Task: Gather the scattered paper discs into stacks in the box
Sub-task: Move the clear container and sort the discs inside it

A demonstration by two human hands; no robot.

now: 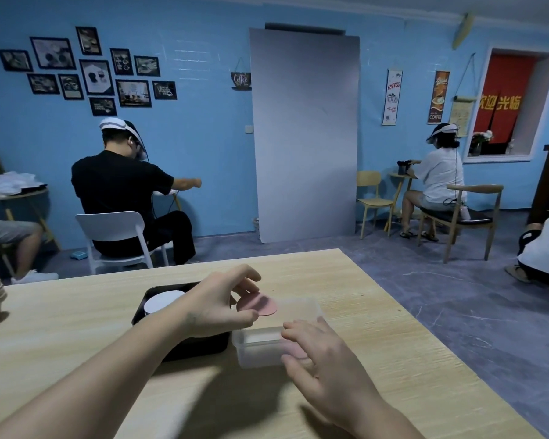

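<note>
Pink discs (262, 305): a small fanned bunch, count unclear, held just above the far-left corner of the clear box (301, 301), not resting on anything. Left hand (216, 307) pinches them by the near edge, thumb under & fingertips on top: a narrow grip closed on the paper. Right hand (325, 359) is at the box's near-right corner, fingers curled over the rim & thumb on the front wall, so it holds the box (a bit blurred). A pinkish smear shows through the wall by that hand, prob. more discs inside, can't be sure.

Just left of the clear box sits a black tray (139, 308) w/ white discs (164, 301) stacked in it. Which container counts as "the box" I can't tell. With a neat stack in the tray, the pink bunch may belong beside it.

Step in hand, my read: set this bunch down as a stack. To do it well:
- Square the fan first, w/ the thumb or by tapping the edges on a wall.
- Lower it flat & release low, as thin paper flutters.
- Pin the light plastic box so it doesn't skid on the table (76, 327).

Other people sit at tables in the bkgd.
</note>
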